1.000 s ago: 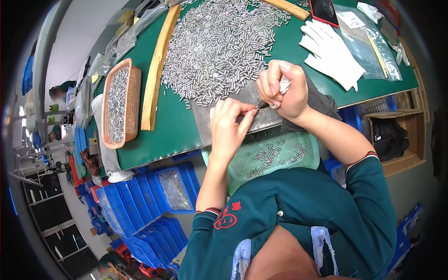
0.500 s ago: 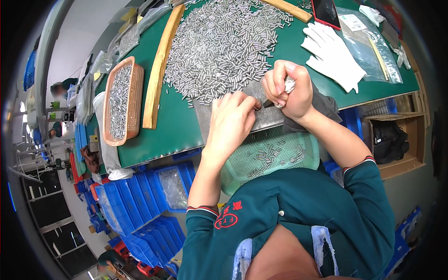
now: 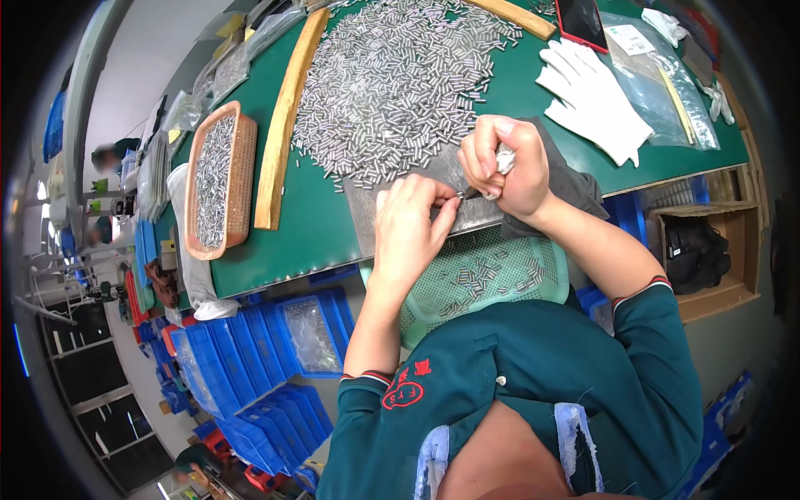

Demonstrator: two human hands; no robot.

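Between the thumb and forefinger of my left hand (image 3: 408,221) is a small metal pin (image 3: 460,195). My right hand (image 3: 525,171) is closed in a fist around a tool with a white-wrapped handle (image 3: 505,158). Its dark narrow tip points left, close to the pin; whether they touch I cannot tell. Both hands are over a grey metal plate (image 3: 364,221) at the table's near edge. Beyond the plate spreads a large pile of metal pins (image 3: 392,92). Below my hands, a green perforated basket (image 3: 421,310) holds several loose pins. A dark grey cloth (image 3: 575,187) lies under my right wrist.
Wooden strips (image 3: 287,133) border the pile on the green table (image 3: 321,237). An orange basket (image 3: 242,179) of pins stands left. At right lie a white glove (image 3: 587,100), a red-edged device (image 3: 582,23) and a plastic bag (image 3: 667,96). Blue bins (image 3: 250,350) stand lower left.
My left hand has shifted slightly down, and its thumb and finger now show the pin. My right fist has moved a little left and down with the tool.
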